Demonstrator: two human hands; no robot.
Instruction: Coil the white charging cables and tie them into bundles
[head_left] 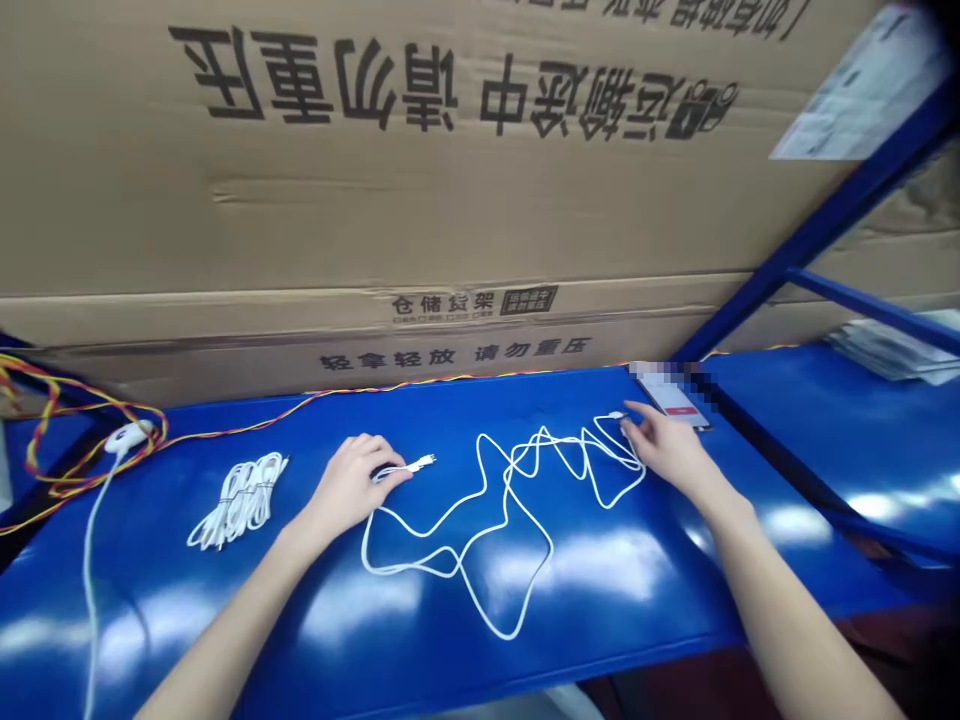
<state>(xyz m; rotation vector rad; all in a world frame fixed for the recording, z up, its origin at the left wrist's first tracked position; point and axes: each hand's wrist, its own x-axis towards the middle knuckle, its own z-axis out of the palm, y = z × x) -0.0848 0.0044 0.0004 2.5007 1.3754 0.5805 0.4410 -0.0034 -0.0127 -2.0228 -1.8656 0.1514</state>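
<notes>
A: Head view first. Where's the white cable (pixel 504 636) against the hands?

B: It lies in loose, crossing loops on the blue shelf (pixel 390 640), running between the 2 hands. The left hand (pixel 349 487) is cupped down over it, fingers curled shut on the cable just behind its white plug (pixel 424 462), which pokes out at 3 o'clock from that hand.

A: And the right hand (pixel 667 450)?

B: Fingers half spread, reaching toward 10 o'clock. Its fingertips (pixel 628 425) are at the small connector (pixel 616 414) on the cable's other end. I can't tell if they're pinching it or only touching it.

A: What's around them?

B: At 9 o'clock from the left hand sits a bundled coil of white cable (pixel 236 503). Farther out that way, a small white device (pixel 124 436) lies on a twisted red-and-yellow wire (pixel 390 384) that runs along the shelf's back edge. At 12 o'clock from the right hand is a phone (pixel 675 400), lit, showing a red button, part of it pixelated.

A: Any writing?

B: A cardboard carton (pixel 450 220) behind reads 运输途中 请勿重压 upside down. Lower down, upright: 仓储货架 and 轻拿轻放 请勿重压.
</notes>
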